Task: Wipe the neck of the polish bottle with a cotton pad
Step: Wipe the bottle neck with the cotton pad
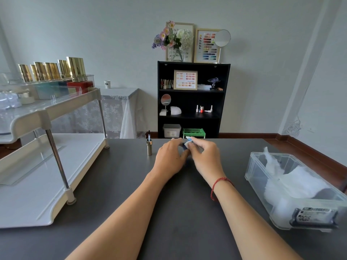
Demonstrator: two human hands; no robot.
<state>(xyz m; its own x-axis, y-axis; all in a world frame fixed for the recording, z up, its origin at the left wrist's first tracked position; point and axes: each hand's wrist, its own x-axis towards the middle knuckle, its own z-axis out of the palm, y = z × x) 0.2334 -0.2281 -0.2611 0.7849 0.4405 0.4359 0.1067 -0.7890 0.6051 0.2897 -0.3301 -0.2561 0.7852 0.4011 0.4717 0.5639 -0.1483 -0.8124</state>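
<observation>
Both meet at far centre of table. Left grip curls round polish bottle, mostly hidden btwn hands. Right grip pinches blue-stained cotton pad against bottle's top. Cap w/ brush stands upright just left.

At the left end of the dark grey bench, a cream two-tier plastic rack. At the right end, a clear rectangular plastic box with white cotton wadding inside. Near the far edge, mid-bench, left hand and right hand close together, a small dark polish bottle and a white cotton pad between them. Just left of the hands, upright, a slim metal cap with brush. Behind the bench, against the wall, a black wooden bookshelf; left of it, a lace-draped table.
</observation>
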